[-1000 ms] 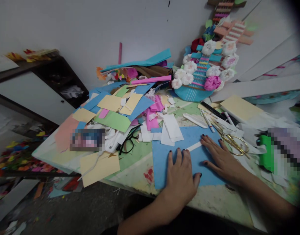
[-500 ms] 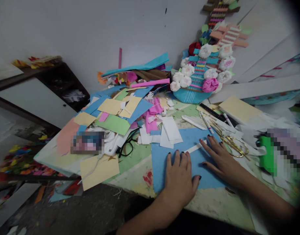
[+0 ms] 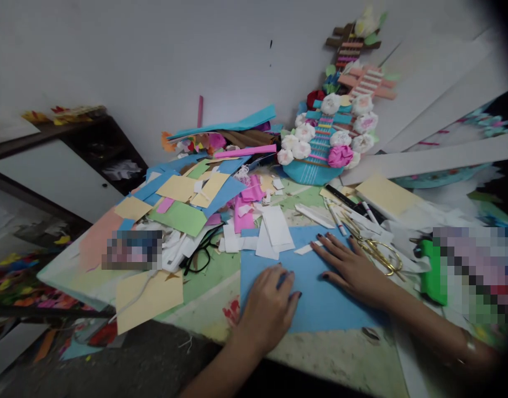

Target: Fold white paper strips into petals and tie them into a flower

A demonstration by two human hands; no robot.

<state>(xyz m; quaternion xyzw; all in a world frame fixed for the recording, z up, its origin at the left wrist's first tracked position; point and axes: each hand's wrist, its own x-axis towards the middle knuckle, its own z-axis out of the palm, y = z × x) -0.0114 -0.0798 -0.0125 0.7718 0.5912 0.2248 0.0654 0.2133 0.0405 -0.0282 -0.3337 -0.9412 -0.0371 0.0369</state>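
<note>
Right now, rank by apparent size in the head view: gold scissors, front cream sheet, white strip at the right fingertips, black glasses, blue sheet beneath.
1. Blue sheet
2. Cream sheet
3. Gold scissors and black glasses: too alike to rank
4. White strip

- I'm watching a blue paper sheet (image 3: 315, 301) lying flat on the table (image 3: 340, 356), its broad face showing and its far left part sitting under some white paper pieces (image 3: 277, 226).
- I'm seeing a narrow white strip (image 3: 305, 249) resting flat near the sheet's far edge, slanting away toward the right.

A craft workspace, shown by coloured paper (image 3: 181, 218), scissors (image 3: 382, 255) and paper flowers (image 3: 305, 132).
</note>
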